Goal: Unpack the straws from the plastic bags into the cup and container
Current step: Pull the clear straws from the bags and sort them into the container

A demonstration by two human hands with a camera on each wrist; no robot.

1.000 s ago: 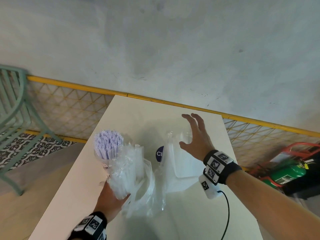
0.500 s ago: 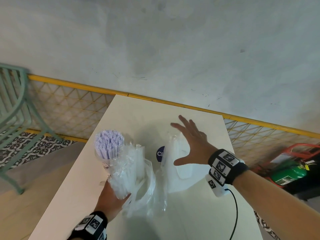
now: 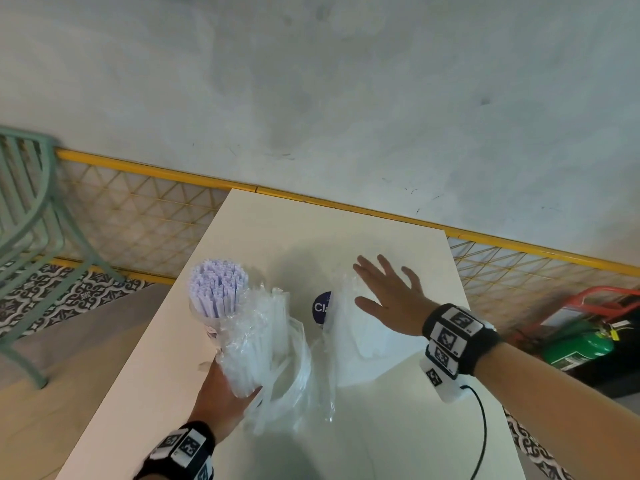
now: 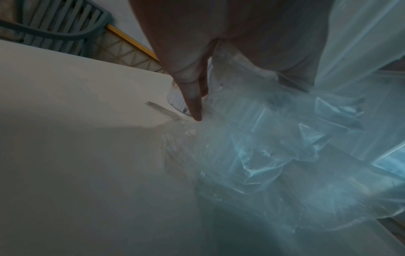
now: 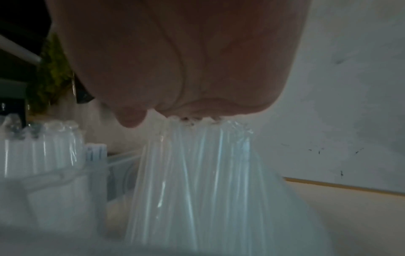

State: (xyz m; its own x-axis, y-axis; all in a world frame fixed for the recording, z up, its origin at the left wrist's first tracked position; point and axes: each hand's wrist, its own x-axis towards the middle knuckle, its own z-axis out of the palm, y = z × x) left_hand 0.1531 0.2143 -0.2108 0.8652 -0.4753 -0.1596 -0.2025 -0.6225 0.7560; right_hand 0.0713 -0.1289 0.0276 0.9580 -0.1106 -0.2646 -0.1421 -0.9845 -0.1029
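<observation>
My left hand (image 3: 221, 400) grips a clear plastic bag of straws (image 3: 256, 344) and holds it upright at the near left of the table (image 3: 277, 230). Loose bag plastic (image 4: 274, 147) bunches beside its fingers (image 4: 192, 97). Just behind stands a cup of pale lilac-white straws (image 3: 218, 289). My right hand (image 3: 391, 299) is flat with fingers spread, its palm (image 5: 186, 60) resting on the tops of an upright bundle of clear straws (image 5: 197, 164). A clear container with a round blue label (image 3: 320, 306) is around them; its walls are hard to make out.
The table's far edge meets a yellow rail (image 3: 346, 202) with mesh below a grey wall. A green metal chair (image 3: 31, 220) stands to the left. A green cylinder (image 3: 578, 348) lies on the floor at right. A black cable (image 3: 483, 427) hangs from my right wrist.
My right hand came down and a little towards me, from hovering with fingers raised to lying flat on the clear straws' tops. The left hand and its bag stayed put.
</observation>
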